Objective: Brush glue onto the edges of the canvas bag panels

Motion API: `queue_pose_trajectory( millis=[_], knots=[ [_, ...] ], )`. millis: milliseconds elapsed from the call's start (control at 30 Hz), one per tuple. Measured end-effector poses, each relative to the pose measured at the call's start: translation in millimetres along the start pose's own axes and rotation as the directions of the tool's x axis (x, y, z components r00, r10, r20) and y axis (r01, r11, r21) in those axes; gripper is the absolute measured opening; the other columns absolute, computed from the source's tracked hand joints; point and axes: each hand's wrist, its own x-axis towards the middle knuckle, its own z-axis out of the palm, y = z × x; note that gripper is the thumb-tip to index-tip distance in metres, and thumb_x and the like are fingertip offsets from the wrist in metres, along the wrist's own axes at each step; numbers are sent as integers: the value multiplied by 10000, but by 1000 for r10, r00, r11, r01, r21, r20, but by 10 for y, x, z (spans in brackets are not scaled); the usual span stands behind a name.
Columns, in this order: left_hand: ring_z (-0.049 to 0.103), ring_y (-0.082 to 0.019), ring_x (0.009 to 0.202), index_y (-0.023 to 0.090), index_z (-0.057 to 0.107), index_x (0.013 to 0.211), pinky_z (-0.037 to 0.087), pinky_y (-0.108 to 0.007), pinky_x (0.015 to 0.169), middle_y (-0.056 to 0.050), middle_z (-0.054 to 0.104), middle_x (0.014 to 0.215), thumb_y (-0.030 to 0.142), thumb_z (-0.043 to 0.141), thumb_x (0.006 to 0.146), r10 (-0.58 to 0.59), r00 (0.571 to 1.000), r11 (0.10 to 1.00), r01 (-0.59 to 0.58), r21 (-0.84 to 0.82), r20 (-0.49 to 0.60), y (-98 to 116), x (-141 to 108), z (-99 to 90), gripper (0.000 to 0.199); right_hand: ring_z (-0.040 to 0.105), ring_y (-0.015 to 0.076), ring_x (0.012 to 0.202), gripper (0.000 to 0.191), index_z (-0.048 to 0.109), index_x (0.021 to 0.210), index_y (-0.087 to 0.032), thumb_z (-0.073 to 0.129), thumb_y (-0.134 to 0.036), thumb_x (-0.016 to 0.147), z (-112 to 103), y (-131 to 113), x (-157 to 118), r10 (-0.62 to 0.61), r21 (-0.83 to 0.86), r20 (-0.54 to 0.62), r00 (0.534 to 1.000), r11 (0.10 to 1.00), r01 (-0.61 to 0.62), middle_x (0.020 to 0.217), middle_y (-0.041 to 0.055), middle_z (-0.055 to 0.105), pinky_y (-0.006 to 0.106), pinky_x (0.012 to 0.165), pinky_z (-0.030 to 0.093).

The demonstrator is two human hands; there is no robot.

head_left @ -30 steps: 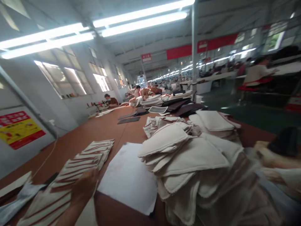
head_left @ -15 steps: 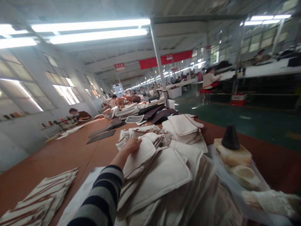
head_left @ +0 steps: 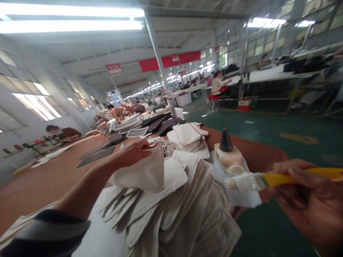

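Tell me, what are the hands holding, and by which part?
The right hand holds a brush by its yellow handle. The left hand grips a cloth piece by its top edge.

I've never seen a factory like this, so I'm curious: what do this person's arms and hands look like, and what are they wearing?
The left hand and right hand are bare, with no gloves. The left forearm is bare too, up to a sleeve of dark and grey stripes. No sleeve shows on the right arm.
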Motion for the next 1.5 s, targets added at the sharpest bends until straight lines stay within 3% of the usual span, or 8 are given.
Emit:
queue_pose_trajectory(
  millis=[167,367,500,733,933,1233,1367,1500],
  knots=[
    [598,-191,809,217,651,957,410,-240,694,-12,675,885,469,525,889,221,958,971,-199,-131,184,668,-329,-431,289,363,59,404,289,545,576,-205,807,-195,456,156,-571,1,207,212,-134,969,961,-176,605,0,404,264,356,329],
    [554,-160,721,206,641,809,377,-230,614,15,636,761,365,620,821,184,973,917,-118,-382,139,1206,-588,215,160,349,59,378,189,580,614,-188,769,-195,613,310,-502,-53,62,261,-26,998,964,-53,564,-22,429,222,350,320],
    [535,-144,687,180,649,836,376,-226,597,26,621,735,389,671,780,68,964,822,91,-562,256,1232,-636,542,218,353,73,342,156,635,691,-191,785,-230,696,375,-198,-80,49,277,83,995,958,-70,475,-41,432,198,347,318],
    [568,-149,714,159,668,906,414,-234,623,-5,664,797,402,685,802,85,932,736,180,-652,353,1193,-643,579,264,434,90,456,144,634,852,-186,711,-299,899,534,250,-93,-43,163,342,939,987,-14,561,-31,495,197,434,330],
    [541,-127,700,150,651,897,394,-221,621,3,646,784,406,689,833,85,929,652,221,-725,360,1159,-735,674,267,402,88,471,125,616,885,-186,660,-280,954,505,320,-8,-147,143,251,957,983,114,566,-42,469,209,454,311],
    [563,-130,696,189,654,864,390,-227,616,10,647,762,341,572,960,196,980,909,-174,-378,22,1361,-983,693,198,410,81,502,123,646,869,-177,628,-239,973,425,268,-39,-251,21,318,914,966,258,598,-28,471,208,470,318],
    [591,-138,682,194,647,865,396,-248,633,-4,660,766,285,551,1002,522,805,838,-545,-5,-281,1411,-1081,754,190,393,74,453,66,632,913,-209,626,-202,978,412,116,-59,-203,214,315,927,967,139,577,-46,472,201,445,323],
    [589,-144,671,188,636,882,400,-260,637,-7,651,756,232,557,1000,589,712,798,-587,136,-382,1409,-1109,787,148,449,88,566,73,632,934,-212,589,-200,993,321,-90,-222,-220,102,542,811,975,196,697,-15,514,219,522,372]
  ],
)
